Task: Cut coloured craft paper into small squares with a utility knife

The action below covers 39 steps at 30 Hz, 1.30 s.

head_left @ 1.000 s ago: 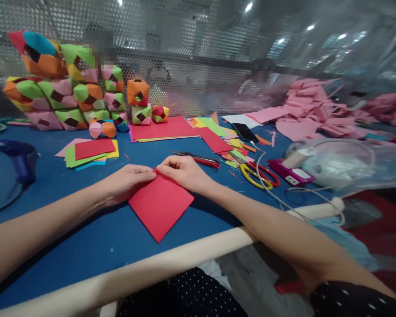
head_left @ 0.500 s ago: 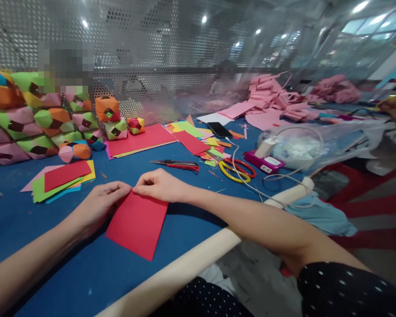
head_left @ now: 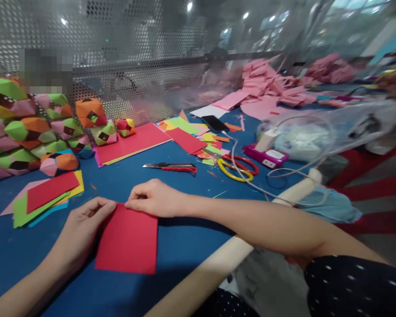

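Both my hands pinch the far edge of a square sheet of red paper (head_left: pixel 128 246) just above the blue tabletop. My left hand (head_left: pixel 87 224) grips the far left corner between thumb and fingers. A little to the right, my right hand (head_left: pixel 156 198) holds the same edge, knuckles up and fingers curled. Beyond my right hand lies a utility knife (head_left: pixel 171 167) with a red and black handle, its blade pointing left. A fanned stack of coloured paper strips (head_left: pixel 51 193), red on top, rests past my left hand.
Folded paper blocks (head_left: pixel 33 132) are piled at the back left beside large red sheets (head_left: pixel 135 143). Scissors (head_left: pixel 236 169), a phone (head_left: pixel 214 123) on a white cable and a purple power strip (head_left: pixel 266 156) lie right. Pink paper (head_left: pixel 264 83) heaps behind. A pale pole (head_left: pixel 214 268) runs along the near edge.
The red sheet has turned, so its near edge now lies almost level in view. Both hands have shifted slightly left and nearer, still pinching it. The camera view has shifted too.
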### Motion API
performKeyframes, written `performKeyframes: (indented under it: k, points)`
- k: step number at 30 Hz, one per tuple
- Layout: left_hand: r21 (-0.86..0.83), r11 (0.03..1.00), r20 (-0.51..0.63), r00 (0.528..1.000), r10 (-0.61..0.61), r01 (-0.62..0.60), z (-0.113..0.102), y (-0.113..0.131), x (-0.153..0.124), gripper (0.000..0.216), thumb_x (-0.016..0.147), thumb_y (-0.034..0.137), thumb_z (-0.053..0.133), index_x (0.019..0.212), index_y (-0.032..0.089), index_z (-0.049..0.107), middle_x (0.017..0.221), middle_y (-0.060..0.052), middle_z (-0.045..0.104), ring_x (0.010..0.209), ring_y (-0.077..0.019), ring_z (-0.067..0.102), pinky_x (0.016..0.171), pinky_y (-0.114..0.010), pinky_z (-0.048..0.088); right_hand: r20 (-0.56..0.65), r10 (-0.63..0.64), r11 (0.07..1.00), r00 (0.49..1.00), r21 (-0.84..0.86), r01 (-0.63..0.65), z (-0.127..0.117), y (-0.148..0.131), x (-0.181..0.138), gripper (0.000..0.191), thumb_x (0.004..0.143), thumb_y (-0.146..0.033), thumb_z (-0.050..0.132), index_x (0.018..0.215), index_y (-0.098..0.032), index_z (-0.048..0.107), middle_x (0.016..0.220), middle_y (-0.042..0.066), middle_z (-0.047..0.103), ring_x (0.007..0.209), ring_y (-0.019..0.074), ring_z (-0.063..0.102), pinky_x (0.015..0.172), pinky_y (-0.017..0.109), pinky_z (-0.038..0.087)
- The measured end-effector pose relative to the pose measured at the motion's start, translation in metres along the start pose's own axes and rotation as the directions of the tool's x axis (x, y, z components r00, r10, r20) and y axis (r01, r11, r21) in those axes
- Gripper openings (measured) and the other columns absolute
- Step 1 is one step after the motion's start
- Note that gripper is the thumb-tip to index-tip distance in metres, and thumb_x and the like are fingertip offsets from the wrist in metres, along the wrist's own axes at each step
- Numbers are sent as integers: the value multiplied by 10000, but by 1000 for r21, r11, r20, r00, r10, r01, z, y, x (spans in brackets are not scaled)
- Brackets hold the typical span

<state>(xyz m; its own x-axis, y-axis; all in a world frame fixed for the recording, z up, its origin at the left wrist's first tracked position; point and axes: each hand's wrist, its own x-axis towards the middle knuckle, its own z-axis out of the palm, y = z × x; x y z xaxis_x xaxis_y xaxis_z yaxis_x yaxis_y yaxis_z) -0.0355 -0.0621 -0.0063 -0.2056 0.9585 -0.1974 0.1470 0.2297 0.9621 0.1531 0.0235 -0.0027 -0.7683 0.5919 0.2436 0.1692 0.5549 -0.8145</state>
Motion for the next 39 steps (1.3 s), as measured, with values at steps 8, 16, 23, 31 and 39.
performKeyframes:
  k: [8, 16, 23, 31, 39]
  points:
    - [-234, 969, 154, 987, -44, 80, 10, 1, -11, 346, 674, 346, 820, 933, 184, 658, 787, -4, 689, 702, -133, 650, 677, -237, 508, -174, 41, 998, 984, 55, -32, -8, 3, -6, 218, 856, -290, 567, 708, -161, 662, 681, 0, 659, 634, 114, 546, 599, 244, 406]
    - [38, 989, -99, 984, 149, -146, -42, 32, 17, 200, 661, 218, 690, 842, 166, 623, 718, 11, 648, 657, -114, 611, 616, -210, 465, -191, 150, 983, 970, 137, -125, -5, 20, -2, 305, 867, -462, 537, 775, -190, 641, 658, -1, 622, 543, 121, 537, 539, 264, 428]
    - [438, 898, -412, 896, 167, 34, -145, 51, 46, 53, 595, 168, 557, 614, 176, 508, 531, 26, 492, 474, -96, 431, 465, -220, 310, -151, 56, 998, 987, -33, -61, -1, 22, -5, 284, 873, -433, 505, 810, -196, 648, 698, 17, 658, 571, 144, 579, 569, 287, 450]
    - [677, 730, -347, 917, 198, 99, -174, 30, 52, 256, 602, 173, 522, 796, 166, 689, 678, -36, 649, 607, -176, 581, 559, -275, 433, -62, -62, 982, 996, -180, 50, 4, 25, -5, 262, 908, -365, 456, 827, -215, 656, 791, 47, 719, 676, 177, 647, 650, 316, 495]
    - [900, 436, -209, 902, 377, 26, -160, 13, 70, 449, 734, 147, 478, 1129, 174, 691, 1183, -95, 678, 1135, -281, 582, 1013, -352, 419, -9, -148, 945, 989, -297, 138, 9, 32, -4, 290, 940, -339, 424, 897, -206, 678, 927, 71, 736, 844, 213, 677, 765, 353, 504]
